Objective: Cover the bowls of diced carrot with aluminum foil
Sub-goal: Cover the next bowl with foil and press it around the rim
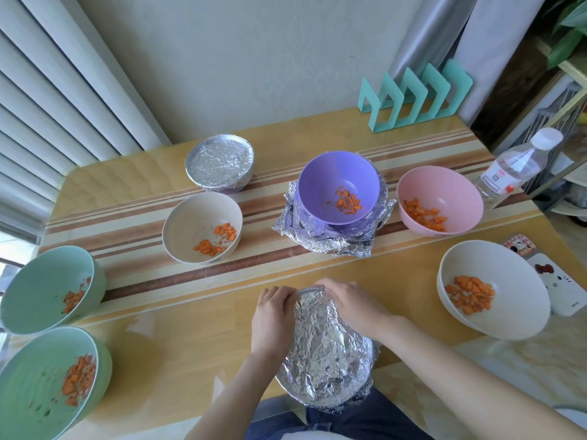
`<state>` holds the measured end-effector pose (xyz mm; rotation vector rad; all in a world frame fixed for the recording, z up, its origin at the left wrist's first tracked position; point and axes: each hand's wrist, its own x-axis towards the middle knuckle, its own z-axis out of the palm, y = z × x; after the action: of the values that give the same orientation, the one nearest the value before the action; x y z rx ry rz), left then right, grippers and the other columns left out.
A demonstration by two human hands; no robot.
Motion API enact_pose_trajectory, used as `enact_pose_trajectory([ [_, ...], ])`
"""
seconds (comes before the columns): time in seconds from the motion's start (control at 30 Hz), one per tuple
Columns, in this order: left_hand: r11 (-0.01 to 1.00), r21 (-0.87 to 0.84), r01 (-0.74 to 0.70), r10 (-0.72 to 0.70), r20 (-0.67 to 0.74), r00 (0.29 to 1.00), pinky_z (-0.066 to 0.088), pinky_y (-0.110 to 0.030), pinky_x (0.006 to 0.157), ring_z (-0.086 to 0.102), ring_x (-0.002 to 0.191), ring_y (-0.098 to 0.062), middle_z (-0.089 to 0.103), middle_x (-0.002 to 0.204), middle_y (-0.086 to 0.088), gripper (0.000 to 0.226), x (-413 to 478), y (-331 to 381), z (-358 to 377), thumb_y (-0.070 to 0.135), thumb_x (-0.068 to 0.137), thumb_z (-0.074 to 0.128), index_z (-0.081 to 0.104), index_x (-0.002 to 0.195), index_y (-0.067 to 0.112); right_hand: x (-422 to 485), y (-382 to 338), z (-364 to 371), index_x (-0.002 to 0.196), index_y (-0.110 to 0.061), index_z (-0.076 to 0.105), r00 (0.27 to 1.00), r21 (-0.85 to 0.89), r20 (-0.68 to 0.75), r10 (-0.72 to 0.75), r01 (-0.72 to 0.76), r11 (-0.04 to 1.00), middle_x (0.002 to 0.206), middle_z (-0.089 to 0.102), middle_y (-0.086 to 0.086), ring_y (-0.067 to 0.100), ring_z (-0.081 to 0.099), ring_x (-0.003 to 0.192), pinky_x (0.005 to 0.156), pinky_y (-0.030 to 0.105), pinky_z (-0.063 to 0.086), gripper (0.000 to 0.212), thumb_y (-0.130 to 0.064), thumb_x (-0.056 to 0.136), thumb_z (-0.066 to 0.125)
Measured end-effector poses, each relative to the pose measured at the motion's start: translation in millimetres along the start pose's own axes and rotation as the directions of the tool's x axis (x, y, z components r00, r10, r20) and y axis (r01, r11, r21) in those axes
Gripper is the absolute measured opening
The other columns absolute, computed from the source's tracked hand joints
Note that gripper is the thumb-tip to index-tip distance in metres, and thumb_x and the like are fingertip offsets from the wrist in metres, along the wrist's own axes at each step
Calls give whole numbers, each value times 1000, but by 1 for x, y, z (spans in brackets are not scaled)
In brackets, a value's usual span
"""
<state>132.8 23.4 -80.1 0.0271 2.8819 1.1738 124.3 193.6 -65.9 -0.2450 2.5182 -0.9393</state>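
Observation:
A foil-covered bowl (327, 354) sits at the table's near edge. My left hand (273, 315) presses the foil down on its left rim and my right hand (349, 304) presses it on the far right rim. A second foil-covered bowl (219, 160) stands at the far left. Open bowls of diced carrot surround them: a beige bowl (193, 223), a purple bowl (336, 182) resting on crumpled foil sheets (317, 239), a pink bowl (444, 188), a white bowl (508, 281), and two green bowls (38, 281) (35, 385) on the left.
A wooden table (190, 338) with a striped band holds everything. A teal rack (413, 96) stands at the back. A plastic water bottle (514, 166) lies tilted at the right edge, above a white card box (559, 281). Blinds hang at left.

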Motion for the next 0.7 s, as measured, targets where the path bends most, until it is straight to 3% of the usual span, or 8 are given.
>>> enact_pose_trajectory([
  [0.07,1000,22,-4,5,-11,1000,29,-21,62,48,84,-15,63,82,5,9,0,1,0,13,90,59,67,85,13,-2,0,1,140,-17,41,999,14,-28,14,-14,1000,126,60,8,18,58,112,95,24,45,48,4,97,38],
  [0.13,999,48,-6,7,-21,1000,29,-22,60,48,85,-14,61,82,7,9,0,2,1,15,90,59,66,85,15,-3,-4,-3,142,-17,37,1000,20,-15,20,-20,1000,132,56,8,18,52,121,100,22,40,51,5,96,38],
  [0.27,997,61,-42,43,-20,999,34,-25,61,49,84,-17,61,81,6,7,0,3,3,15,89,60,66,85,15,-3,-17,-11,145,-13,31,996,-47,86,27,-23,999,137,48,11,23,44,128,104,29,36,54,9,95,31],
  [0.37,992,78,-100,102,-22,995,36,-26,60,49,82,-17,60,80,5,6,1,4,5,15,89,61,65,84,16,-2,-21,-13,129,-9,46,996,-91,86,38,-30,995,120,58,17,31,55,112,91,41,47,45,12,91,31],
  [0.43,992,70,-109,112,-38,993,36,-26,60,45,82,-13,60,79,5,6,2,5,6,14,88,62,65,84,16,-1,-19,-16,119,-7,52,998,-96,61,35,-29,995,111,62,16,31,60,103,82,42,50,40,13,89,33],
  [0.57,986,74,-149,153,-60,986,37,-26,58,42,81,-12,60,78,4,5,3,6,8,13,87,63,64,83,16,-3,-23,-20,118,-12,47,996,-183,91,6,11,983,100,58,11,29,56,83,58,32,36,42,13,87,33],
  [0.7,964,114,-241,249,-64,966,41,-26,55,42,80,-13,60,76,4,7,4,7,9,16,85,58,65,83,16,-3,-33,-18,117,-11,45,996,-258,91,-9,33,966,104,58,12,29,57,83,58,31,35,40,13,88,34],
])
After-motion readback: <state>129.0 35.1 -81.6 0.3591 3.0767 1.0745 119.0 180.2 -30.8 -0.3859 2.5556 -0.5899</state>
